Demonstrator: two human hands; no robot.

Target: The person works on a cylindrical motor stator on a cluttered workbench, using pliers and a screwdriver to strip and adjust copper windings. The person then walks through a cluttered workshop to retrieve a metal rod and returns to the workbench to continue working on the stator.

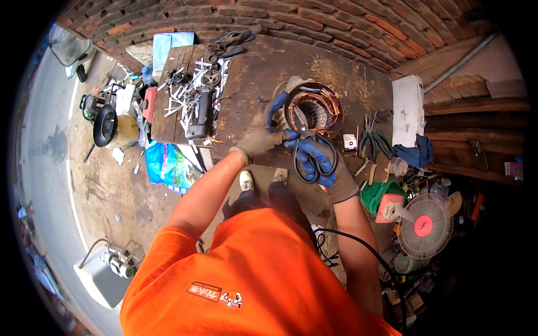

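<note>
A motor stator (325, 103) with copper windings sits on the worn wooden bench at the upper middle. My left hand (262, 135), in a tan glove with blue-coated fingers, is closed against the stator's left side, its thumb by the scissors. My right hand (319, 162), in a similar glove, grips large black-handled scissors (304, 127), whose blades point up into the stator's opening. The tips among the windings are hard to make out. Several pliers (371, 143) lie just right of the stator.
Left on the bench (258, 56) are machine parts (199, 115) among white strips. A pale slab (404, 109) and blue cloth (413, 154) are at the right. A pink fan (423, 227), green bucket (372, 197) and clutter stand lower right. A brick wall (347, 25) rises behind.
</note>
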